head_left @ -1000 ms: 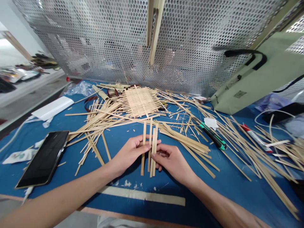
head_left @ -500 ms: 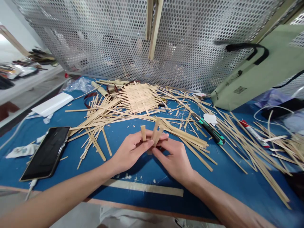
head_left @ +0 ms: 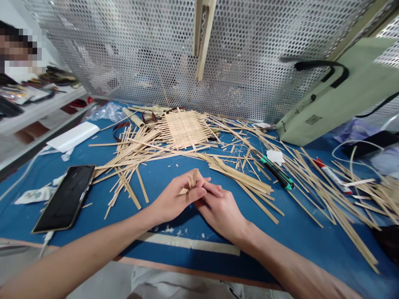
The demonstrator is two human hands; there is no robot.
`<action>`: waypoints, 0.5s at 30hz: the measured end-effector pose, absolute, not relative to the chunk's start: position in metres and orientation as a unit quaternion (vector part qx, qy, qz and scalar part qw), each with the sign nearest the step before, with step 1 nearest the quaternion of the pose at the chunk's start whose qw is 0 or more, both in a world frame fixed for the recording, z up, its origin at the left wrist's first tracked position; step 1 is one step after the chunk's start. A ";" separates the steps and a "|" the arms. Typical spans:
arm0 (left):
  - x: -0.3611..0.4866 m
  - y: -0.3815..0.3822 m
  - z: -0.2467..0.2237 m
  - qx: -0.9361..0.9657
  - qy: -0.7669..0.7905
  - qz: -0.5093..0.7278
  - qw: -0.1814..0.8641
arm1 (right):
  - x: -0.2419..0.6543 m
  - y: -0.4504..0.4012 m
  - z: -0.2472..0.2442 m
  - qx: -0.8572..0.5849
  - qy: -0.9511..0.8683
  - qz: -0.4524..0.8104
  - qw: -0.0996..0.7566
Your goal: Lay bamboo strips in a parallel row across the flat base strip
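Note:
My left hand [head_left: 176, 198] and my right hand [head_left: 222, 212] meet above the blue work mat [head_left: 174, 232]. Between their fingers sit short bamboo strips [head_left: 192, 179], mostly hidden, with only small ends poking out. The right fingers lie closely against the left ones. A loose bundle of long bamboo strips [head_left: 240, 177] lies just beyond my right hand. A woven bamboo mat [head_left: 185, 129] rests farther ahead, beyond a scattered pile of strips [head_left: 131, 160] to the left.
A black smartphone [head_left: 64, 203] lies to the left, and a green-handled utility knife [head_left: 273, 170] to the right. Farther back are a white box [head_left: 73, 136], a pale green bag [head_left: 330, 104] and a perforated metal panel [head_left: 124, 54]. The mat's front edge runs close to me.
The long strips held upright between my hands earlier now show only as short ends. My hands have closed in together, with the fingers overlapping around them.

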State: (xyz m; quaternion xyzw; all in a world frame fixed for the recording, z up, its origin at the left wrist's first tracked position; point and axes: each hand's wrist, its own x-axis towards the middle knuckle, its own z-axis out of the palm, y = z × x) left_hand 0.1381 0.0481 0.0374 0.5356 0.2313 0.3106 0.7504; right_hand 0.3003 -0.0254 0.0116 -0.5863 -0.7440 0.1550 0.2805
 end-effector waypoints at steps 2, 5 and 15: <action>0.138 0.049 0.040 0.599 0.191 0.319 0.709 | 0.298 -0.026 0.008 -0.575 -0.753 0.140 0.287; 0.137 0.050 0.042 0.649 0.176 0.344 0.655 | 0.297 -0.027 0.007 -0.562 -0.762 0.138 0.290; 0.134 0.046 0.038 0.609 0.213 0.322 0.693 | 0.301 -0.023 0.013 -0.612 -0.732 0.175 0.242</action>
